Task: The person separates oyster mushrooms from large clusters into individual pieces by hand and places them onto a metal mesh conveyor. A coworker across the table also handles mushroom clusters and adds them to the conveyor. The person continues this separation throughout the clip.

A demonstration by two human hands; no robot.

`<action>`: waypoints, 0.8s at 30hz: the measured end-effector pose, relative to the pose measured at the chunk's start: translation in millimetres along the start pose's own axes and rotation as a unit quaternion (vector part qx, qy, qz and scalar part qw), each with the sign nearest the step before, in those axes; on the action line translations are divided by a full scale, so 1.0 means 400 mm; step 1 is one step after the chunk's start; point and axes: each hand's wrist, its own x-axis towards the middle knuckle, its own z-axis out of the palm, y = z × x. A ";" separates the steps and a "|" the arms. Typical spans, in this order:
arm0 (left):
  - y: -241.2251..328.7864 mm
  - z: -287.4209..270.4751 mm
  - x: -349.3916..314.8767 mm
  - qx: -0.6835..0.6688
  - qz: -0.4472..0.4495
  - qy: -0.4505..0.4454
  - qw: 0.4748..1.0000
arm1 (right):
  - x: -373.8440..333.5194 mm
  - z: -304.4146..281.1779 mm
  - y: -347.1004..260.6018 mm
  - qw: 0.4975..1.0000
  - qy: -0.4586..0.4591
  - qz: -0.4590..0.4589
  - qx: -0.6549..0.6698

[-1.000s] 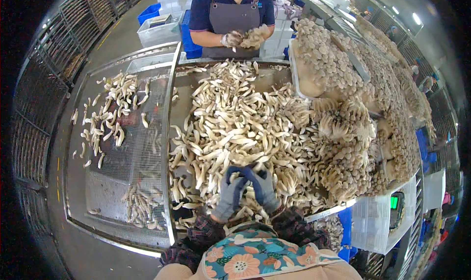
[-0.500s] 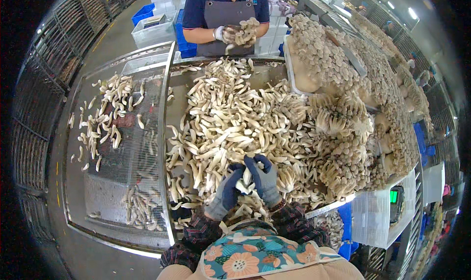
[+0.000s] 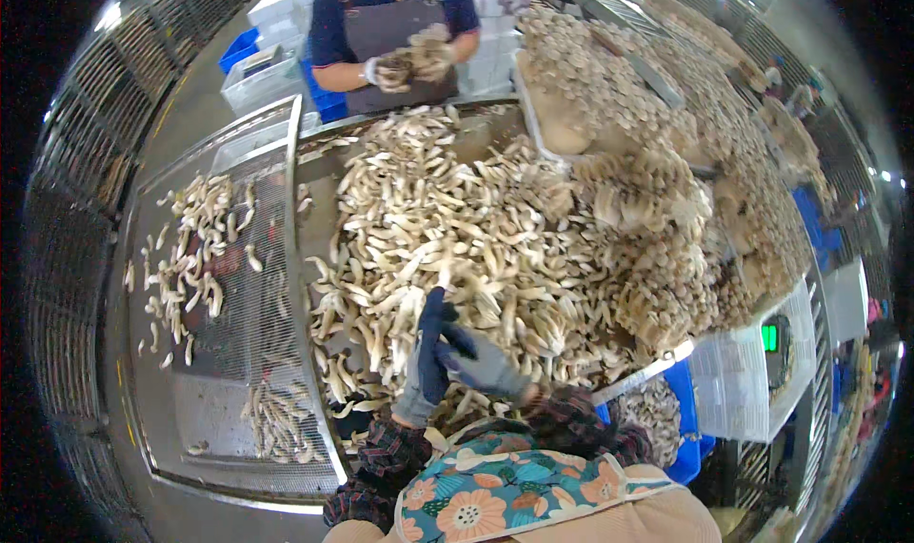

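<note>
My left hand (image 3: 426, 357), in a grey glove with dark blue fingers, stretches its fingers up over the near part of a heap of loose pale mushrooms (image 3: 405, 229). A blurred pale mushroom (image 3: 446, 273) shows just beyond the fingertips; whether they touch it I cannot tell. My right hand (image 3: 487, 370), gloved alike, lies across from the right with its fingers against or just over the left hand. Those fingers are smeared by motion, and anything between the hands is hidden. Clustered brownish mushrooms (image 3: 657, 276) are piled to the right of the loose ones.
A wire-mesh screen (image 3: 257, 324) with scattered mushrooms fills the left side. Across the table, a person (image 3: 395, 43) in an apron holds a mushroom cluster (image 3: 430, 53). Large clusters (image 3: 609, 77) are stacked far right. A blue crate (image 3: 687, 429) and white basket (image 3: 728, 391) stand near right.
My hands have come out of their shared grip on a pale mushroom: the left now points upward, the right lies across it. The view has shifted. The co-worker's hands have come together around the cluster.
</note>
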 end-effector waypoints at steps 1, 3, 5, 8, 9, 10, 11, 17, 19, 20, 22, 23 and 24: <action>0.022 0.011 -0.006 -0.054 -0.007 -0.007 0.999 | -0.006 0.018 -0.006 1.000 -0.017 -0.004 -0.001; 0.072 0.036 -0.029 -0.160 -0.024 -0.017 0.987 | 0.007 -0.029 -0.060 0.948 -0.018 0.224 0.225; 0.059 0.023 -0.025 -0.027 0.033 0.012 0.999 | 0.006 -0.049 0.009 0.957 -0.012 0.140 0.252; 0.047 0.028 -0.009 -0.006 0.003 -0.022 1.000 | -0.010 0.013 0.048 0.982 -0.011 0.013 0.189; 0.050 0.023 -0.004 0.003 -0.004 -0.025 1.000 | -0.008 0.000 0.012 0.972 -0.061 0.089 0.211; 0.052 0.014 0.011 0.001 0.028 0.010 1.000 | -0.010 -0.040 -0.059 0.954 -0.105 0.164 0.228; 0.055 0.007 0.028 0.004 0.060 0.043 0.997 | -0.015 -0.061 -0.094 0.928 -0.148 0.235 0.248; 0.132 0.006 -0.024 0.366 0.125 0.195 0.901 | -0.071 -0.289 0.004 0.848 0.104 0.040 -0.517; 0.076 0.020 -0.074 0.297 0.095 0.183 0.932 | -0.100 -0.323 0.070 0.777 -0.002 0.108 -0.620; 0.048 0.034 -0.083 0.221 0.017 0.145 0.964 | -0.092 -0.344 0.108 0.825 -0.012 0.143 -0.547; 0.015 0.092 -0.083 0.084 -0.083 0.059 0.991 | -0.084 -0.400 0.300 0.945 0.099 0.095 -0.297; 0.004 0.102 -0.080 0.037 -0.095 0.035 0.994 | -0.059 -0.385 0.282 0.885 0.062 0.044 -0.460; 0.021 0.136 -0.076 -0.046 -0.134 0.051 0.989 | -0.045 -0.364 0.219 0.793 0.033 -0.008 -0.608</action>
